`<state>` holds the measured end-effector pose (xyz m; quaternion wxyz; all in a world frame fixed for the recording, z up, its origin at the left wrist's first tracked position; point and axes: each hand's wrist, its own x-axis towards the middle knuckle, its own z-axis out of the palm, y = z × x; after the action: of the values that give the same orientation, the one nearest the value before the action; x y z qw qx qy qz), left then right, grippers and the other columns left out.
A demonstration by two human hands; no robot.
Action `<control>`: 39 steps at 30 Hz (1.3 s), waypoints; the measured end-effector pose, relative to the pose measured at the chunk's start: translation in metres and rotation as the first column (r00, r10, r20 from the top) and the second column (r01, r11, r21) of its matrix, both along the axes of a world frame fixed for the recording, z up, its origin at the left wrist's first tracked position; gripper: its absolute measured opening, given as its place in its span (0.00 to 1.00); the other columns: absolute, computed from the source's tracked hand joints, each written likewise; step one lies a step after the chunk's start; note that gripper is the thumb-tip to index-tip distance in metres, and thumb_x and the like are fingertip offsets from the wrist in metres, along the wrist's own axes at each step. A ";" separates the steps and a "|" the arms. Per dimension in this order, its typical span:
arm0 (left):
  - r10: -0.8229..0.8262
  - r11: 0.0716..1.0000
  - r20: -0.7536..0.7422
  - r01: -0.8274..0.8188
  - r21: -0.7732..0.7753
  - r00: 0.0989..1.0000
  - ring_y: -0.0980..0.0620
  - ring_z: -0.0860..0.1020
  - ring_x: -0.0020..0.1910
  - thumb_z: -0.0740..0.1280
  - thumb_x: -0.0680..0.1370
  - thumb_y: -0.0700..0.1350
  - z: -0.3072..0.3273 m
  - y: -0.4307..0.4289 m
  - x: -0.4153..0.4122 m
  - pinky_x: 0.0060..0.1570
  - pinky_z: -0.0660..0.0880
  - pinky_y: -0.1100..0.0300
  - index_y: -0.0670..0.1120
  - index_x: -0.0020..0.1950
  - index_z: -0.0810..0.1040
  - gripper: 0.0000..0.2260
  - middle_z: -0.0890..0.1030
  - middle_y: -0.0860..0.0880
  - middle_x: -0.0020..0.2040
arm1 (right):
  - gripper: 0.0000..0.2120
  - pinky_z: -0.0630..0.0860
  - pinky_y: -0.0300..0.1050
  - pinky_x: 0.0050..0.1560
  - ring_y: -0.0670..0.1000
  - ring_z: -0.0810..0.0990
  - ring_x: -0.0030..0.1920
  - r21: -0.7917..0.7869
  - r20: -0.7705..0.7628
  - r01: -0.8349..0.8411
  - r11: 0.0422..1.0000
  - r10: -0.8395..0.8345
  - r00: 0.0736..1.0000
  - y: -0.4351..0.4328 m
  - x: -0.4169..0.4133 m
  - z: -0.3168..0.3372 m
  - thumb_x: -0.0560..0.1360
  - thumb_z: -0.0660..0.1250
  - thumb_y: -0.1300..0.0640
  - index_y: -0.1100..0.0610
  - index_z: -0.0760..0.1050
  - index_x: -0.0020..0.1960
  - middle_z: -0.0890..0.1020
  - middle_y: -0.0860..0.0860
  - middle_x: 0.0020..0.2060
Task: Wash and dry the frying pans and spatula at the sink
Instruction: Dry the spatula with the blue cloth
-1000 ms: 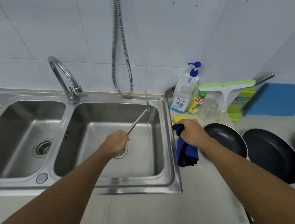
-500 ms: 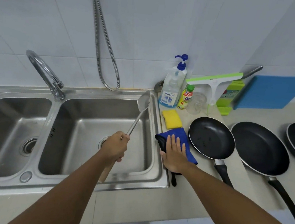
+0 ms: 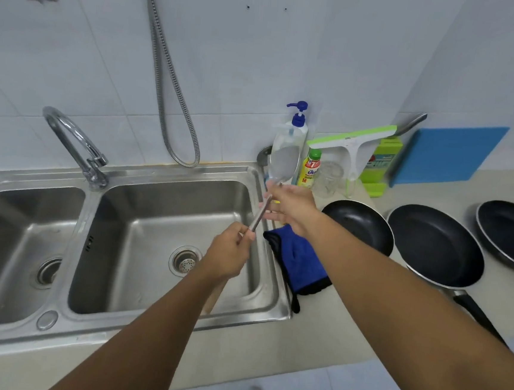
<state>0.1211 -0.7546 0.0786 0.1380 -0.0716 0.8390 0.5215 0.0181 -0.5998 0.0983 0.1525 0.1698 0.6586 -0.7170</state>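
Spatula (image 3: 283,163), shiny steel, flat blade, in L hand (image 3: 228,254); R hand (image 3: 292,207) alongside.

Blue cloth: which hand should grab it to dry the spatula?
Probably right: the right hand is next to the blue cloth, fingers loose, while the left hand grips the spatula handle.

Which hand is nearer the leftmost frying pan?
Right. Right hand hovers just left of the leftmost frying pan; left hand is farther left over the sink, holding the spatula.
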 end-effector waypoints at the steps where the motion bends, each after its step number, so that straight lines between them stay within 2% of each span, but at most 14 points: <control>1: -0.023 1.000 -0.002 0.023 0.017 1.000 0.53 0.73 0.28 0.59 0.86 0.51 0.003 0.004 0.001 0.30 0.72 0.58 0.47 0.54 0.74 0.09 0.80 0.45 0.40 | 0.11 0.86 0.53 0.43 0.59 0.88 0.43 0.003 -0.009 0.041 0.999 -0.041 0.999 0.005 0.002 0.002 0.79 0.73 0.59 0.66 0.79 0.56 0.85 0.59 0.46; 4: -0.110 0.984 0.079 0.097 0.152 0.991 0.49 0.77 0.31 0.57 0.87 0.47 0.013 0.021 0.004 0.37 0.79 0.50 0.44 0.58 0.74 0.10 0.84 0.42 0.45 | 0.08 0.84 0.51 0.36 0.59 0.88 0.38 0.021 -0.014 0.134 0.991 -0.134 0.991 0.025 0.007 0.006 0.79 0.70 0.65 0.67 0.77 0.56 0.85 0.60 0.44; 7: -0.238 0.944 0.219 0.173 0.281 0.946 0.45 0.80 0.36 0.58 0.87 0.47 0.025 0.038 0.011 0.39 0.82 0.50 0.43 0.63 0.74 0.11 0.85 0.39 0.52 | 0.01 0.82 0.48 0.32 0.58 0.85 0.36 0.069 -0.027 0.213 0.975 -0.212 0.977 0.054 0.015 0.015 0.81 0.67 0.66 0.64 0.76 0.52 0.84 0.59 0.44; 10: -0.359 0.908 0.295 0.257 0.332 0.886 0.43 0.83 0.40 0.62 0.85 0.50 0.025 0.056 0.017 0.40 0.83 0.48 0.41 0.65 0.75 0.14 0.85 0.37 0.56 | 0.06 0.84 0.53 0.39 0.58 0.83 0.36 0.076 -0.052 0.326 0.942 -0.322 0.945 0.093 0.022 0.022 0.81 0.64 0.68 0.61 0.73 0.46 0.83 0.60 0.44; 13: -0.410 0.882 0.288 0.295 0.367 0.866 0.41 0.84 0.41 0.62 0.85 0.49 0.025 0.086 0.018 0.38 0.84 0.47 0.42 0.65 0.75 0.14 0.84 0.39 0.57 | 0.05 0.86 0.51 0.41 0.57 0.85 0.36 0.005 -0.086 0.403 0.915 -0.401 0.912 0.134 0.031 0.014 0.82 0.65 0.66 0.63 0.75 0.47 0.82 0.61 0.44; 16: -0.433 0.877 0.285 0.326 0.353 0.855 0.40 0.83 0.41 0.60 0.86 0.47 0.027 0.131 0.016 0.39 0.84 0.47 0.39 0.64 0.75 0.13 0.83 0.38 0.55 | 0.06 0.86 0.51 0.42 0.58 0.87 0.39 -0.069 -0.076 0.452 0.889 -0.456 0.887 0.175 0.044 0.002 0.81 0.66 0.67 0.68 0.77 0.56 0.83 0.63 0.47; 19: -0.486 0.858 0.299 0.384 0.341 0.821 0.39 0.84 0.43 0.59 0.87 0.46 0.024 0.185 0.016 0.43 0.84 0.47 0.38 0.65 0.74 0.13 0.83 0.37 0.54 | 0.03 0.85 0.55 0.45 0.62 0.87 0.44 -0.076 -0.057 0.426 0.901 -0.431 0.901 0.223 0.056 -0.005 0.79 0.69 0.68 0.65 0.78 0.52 0.83 0.63 0.48; 24: -0.487 0.869 0.363 0.398 0.294 0.794 0.40 0.83 0.45 0.61 0.86 0.42 0.012 0.296 0.021 0.40 0.83 0.53 0.35 0.65 0.75 0.13 0.83 0.37 0.53 | 0.13 0.85 0.50 0.38 0.59 0.87 0.40 -0.105 -0.039 0.472 0.875 -0.478 0.877 0.331 0.075 -0.016 0.78 0.70 0.67 0.67 0.77 0.61 0.84 0.60 0.45; 27: -0.495 0.866 0.335 0.426 0.261 0.801 0.45 0.83 0.40 0.65 0.84 0.39 0.006 0.373 0.024 0.35 0.82 0.58 0.37 0.57 0.79 0.07 0.83 0.38 0.52 | 0.11 0.86 0.50 0.42 0.59 0.87 0.41 -0.086 -0.034 0.522 0.849 -0.526 0.850 0.402 0.088 -0.023 0.78 0.71 0.66 0.68 0.77 0.60 0.84 0.62 0.46; 29: -0.486 0.871 0.317 0.422 0.252 0.814 0.45 0.84 0.41 0.68 0.81 0.37 0.005 0.419 0.026 0.35 0.83 0.57 0.40 0.55 0.79 0.04 0.83 0.40 0.49 | 0.12 0.86 0.50 0.45 0.58 0.88 0.42 -0.050 -0.028 0.543 0.838 -0.545 0.838 0.445 0.094 -0.025 0.78 0.71 0.66 0.69 0.78 0.59 0.85 0.62 0.47; 31: -0.480 0.873 0.300 0.416 0.255 0.824 0.43 0.86 0.47 0.72 0.79 0.37 0.003 0.462 0.026 0.37 0.84 0.56 0.41 0.57 0.81 0.07 0.84 0.42 0.47 | 0.12 0.86 0.50 0.47 0.58 0.88 0.43 0.000 -0.038 0.542 0.841 -0.541 0.840 0.484 0.097 -0.025 0.77 0.73 0.67 0.69 0.79 0.59 0.86 0.61 0.47; 33: -0.482 0.868 0.289 0.407 0.283 0.827 0.42 0.86 0.49 0.74 0.78 0.38 0.001 0.502 0.027 0.43 0.85 0.53 0.41 0.57 0.82 0.09 0.86 0.42 0.48 | 0.10 0.86 0.50 0.49 0.58 0.88 0.46 0.050 -0.052 0.540 0.840 -0.538 0.841 0.522 0.099 -0.026 0.76 0.73 0.68 0.66 0.80 0.57 0.85 0.61 0.48; 36: -0.475 0.867 0.287 0.385 0.318 0.832 0.43 0.86 0.45 0.74 0.78 0.38 -0.003 0.554 0.027 0.48 0.85 0.48 0.37 0.56 0.83 0.09 0.86 0.40 0.47 | 0.10 0.86 0.49 0.47 0.58 0.88 0.44 0.093 -0.048 0.551 0.829 -0.549 0.834 0.571 0.098 -0.029 0.75 0.73 0.69 0.64 0.79 0.56 0.85 0.63 0.50; 39: -0.474 0.873 0.322 0.391 0.290 0.820 0.43 0.85 0.41 0.74 0.77 0.37 -0.011 0.602 0.021 0.44 0.85 0.49 0.36 0.56 0.81 0.10 0.85 0.38 0.45 | 0.09 0.86 0.53 0.50 0.61 0.87 0.44 0.142 -0.025 0.541 0.829 -0.544 0.839 0.610 0.094 -0.038 0.74 0.73 0.70 0.62 0.80 0.52 0.85 0.64 0.49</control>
<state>0.1418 -0.1525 0.0681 0.4213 0.0365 0.7293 0.5379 0.1126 0.0102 0.0603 -0.0642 0.3660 0.6317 -0.6803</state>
